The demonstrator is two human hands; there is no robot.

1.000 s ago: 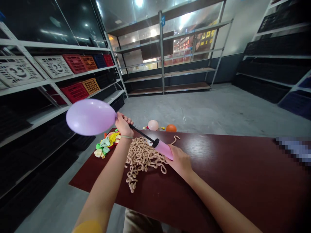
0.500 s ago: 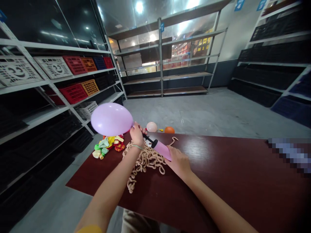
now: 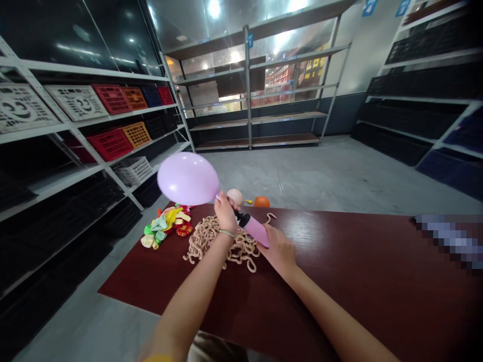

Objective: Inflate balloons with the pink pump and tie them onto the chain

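My left hand [image 3: 226, 213] is closed around the neck of an inflated light purple balloon [image 3: 187, 178], at the black end of a balloon pump [image 3: 257, 232]. My right hand [image 3: 278, 251] grips the pump's pink barrel from the other end. Only a short black part of the pump shows between the hands. Under them on the table lies a tangled heap of thin beige long balloons [image 3: 204, 239], or something of that look. To its left is a pile of limp, uninflated balloons [image 3: 163, 226] in green, yellow, red and cream.
Beyond the far edge of the dark red table [image 3: 350, 271] show a pale pink balloon [image 3: 234, 196] and an orange balloon [image 3: 261, 201]. Shelving with coloured crates [image 3: 113, 143] stands at left, more shelves [image 3: 251, 120] at the back. A blurred-out strip [image 3: 453, 239] lies on the right.
My left hand has come right, toward my right hand, carrying the purple balloon along. The black rod that showed between the hands is now mostly inside the pink barrel. The right hand has hardly moved.
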